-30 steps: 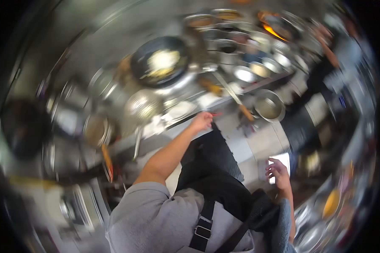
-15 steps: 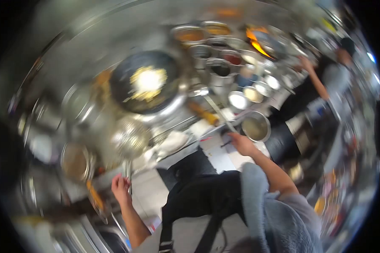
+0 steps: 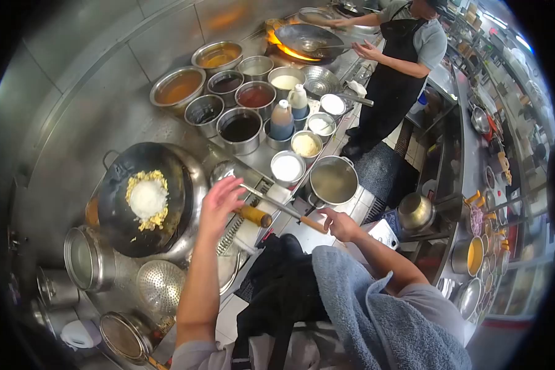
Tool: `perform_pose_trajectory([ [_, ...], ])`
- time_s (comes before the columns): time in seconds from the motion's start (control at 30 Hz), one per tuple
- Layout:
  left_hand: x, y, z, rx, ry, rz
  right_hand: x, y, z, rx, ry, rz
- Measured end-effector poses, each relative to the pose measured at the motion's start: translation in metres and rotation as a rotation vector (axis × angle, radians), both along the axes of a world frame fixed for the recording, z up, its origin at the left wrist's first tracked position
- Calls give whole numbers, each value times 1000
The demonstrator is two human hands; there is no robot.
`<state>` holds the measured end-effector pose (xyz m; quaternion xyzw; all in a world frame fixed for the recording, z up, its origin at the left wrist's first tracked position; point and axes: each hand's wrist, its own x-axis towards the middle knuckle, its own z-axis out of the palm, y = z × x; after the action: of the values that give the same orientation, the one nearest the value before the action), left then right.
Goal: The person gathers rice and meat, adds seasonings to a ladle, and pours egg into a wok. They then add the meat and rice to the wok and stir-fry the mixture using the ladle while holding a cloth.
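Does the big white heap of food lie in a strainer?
No, the white heap lies in the near wok, with yellow pieces around it.

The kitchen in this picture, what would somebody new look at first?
Probably the bright orange flames at the top, along the lower left edge of a dark metal wok in front of a co-worker in a black apron. Next, perhaps the large round black wok at left, with a white mound on yellow bits of food. Between them crowd round silver metal pots, several holding sauces.
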<state>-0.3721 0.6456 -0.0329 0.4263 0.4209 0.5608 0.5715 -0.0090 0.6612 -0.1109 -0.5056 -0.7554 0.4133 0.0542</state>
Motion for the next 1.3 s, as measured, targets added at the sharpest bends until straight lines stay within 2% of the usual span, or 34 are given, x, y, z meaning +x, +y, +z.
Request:
perform_pose_trajectory([
  [0.1,71,88,-22,-60,-183,-148,17,39,4,13,131,-122],
  [0.17,125,155,-40,-67,-85,-150,29,61,3,50,179,-149],
  [0.23,167,233,-73,-18,156,-37,39,78,0,8,280,-207],
  [0.3,197,295,-78,-53,574,148,50,87,-12,7,307,-219],
  [0.37,223,335,-85,-62,780,443,59,87,-14,-41,288,-203],
  [0.4,234,346,-92,6,754,594,66,85,-25,-12,267,-173],
  [0.5,253,371,-98,-3,780,726,85,74,-37,-131,218,-156],
  [0.57,258,374,-97,-23,702,751,101,66,-45,-169,195,-164],
  [0.63,253,366,-105,61,660,850,115,55,-55,-193,235,-213],
  [0.73,261,334,-121,89,638,747,131,48,-71,-272,229,-389],
  [0.83,259,346,-129,74,666,664,139,55,-68,-259,219,-356],
  [0.97,236,403,-133,154,745,770,140,81,-60,-231,165,-334],
  [1.03,230,414,-128,39,812,718,138,87,-56,-224,139,-353],
  [1.1,226,422,-126,95,792,701,137,89,-55,-216,141,-366],
  [1.2,226,427,-128,3,803,678,138,75,-65,-238,135,-371],
  [1.27,221,433,-128,132,891,677,138,66,-66,-270,96,-371],
  [1.3,222,426,-110,103,868,670,136,60,-68,-316,62,-378],
])
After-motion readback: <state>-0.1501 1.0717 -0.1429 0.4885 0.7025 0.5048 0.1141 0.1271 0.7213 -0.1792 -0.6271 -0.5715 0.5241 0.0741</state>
